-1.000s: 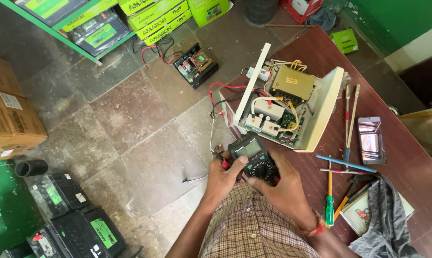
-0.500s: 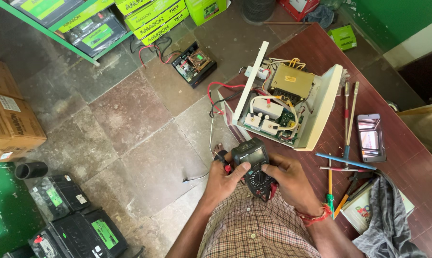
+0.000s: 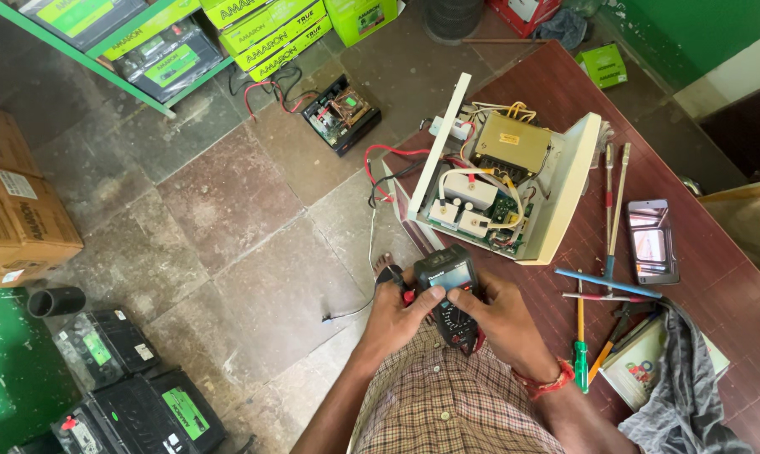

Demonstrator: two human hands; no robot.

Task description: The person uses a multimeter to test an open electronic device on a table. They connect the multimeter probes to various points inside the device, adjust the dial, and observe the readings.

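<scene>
I hold a dark digital multimeter (image 3: 451,290) in both hands over my lap at the near edge of the dark red table (image 3: 565,101). My left hand (image 3: 399,309) grips its left side, with fingers around the red and black probe plugs. My right hand (image 3: 499,313) wraps its right side, thumb on the dial. Just beyond it stands an opened cream metal case (image 3: 502,181) with a yellow transformer, white relays, a circuit board and loose red and black wires.
Screwdrivers and brushes (image 3: 611,219) lie right of the case, with a phone (image 3: 650,240), a booklet (image 3: 649,366) and a grey cloth (image 3: 691,395). On the stone floor are an open black unit (image 3: 342,113), batteries (image 3: 136,395), cardboard boxes (image 3: 18,202) and a green rack (image 3: 128,50).
The multimeter has been lifted slightly and turned more upright in my hands, and my left fingers have shifted onto the probe plugs. The view has drifted a little.
</scene>
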